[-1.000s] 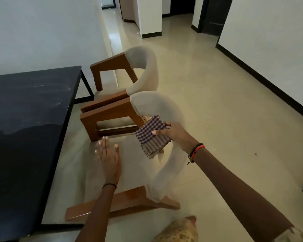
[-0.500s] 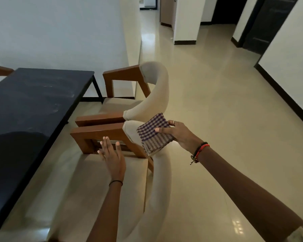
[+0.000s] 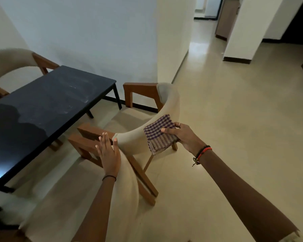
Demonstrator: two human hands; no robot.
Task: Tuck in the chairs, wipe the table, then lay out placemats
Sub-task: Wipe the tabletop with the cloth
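Observation:
A black table [image 3: 42,105] stands at the left. Two beige chairs with brown wooden arms stand side by side at its right side. My left hand [image 3: 108,152] lies flat, fingers spread, on the curved back of the near chair [image 3: 124,186]. My right hand [image 3: 184,137] holds a folded purple-and-white checked cloth [image 3: 159,133] against the back of the far chair [image 3: 170,103].
A third beige chair [image 3: 9,62] stands at the table's far left end. A white wall runs behind the table. Cream tiled floor stretches to the right, and a corridor leads away at the upper right.
My view has swung right and closer to the chairs. My left hand has slid from the near chair's seat onto its back. The right hand keeps the cloth.

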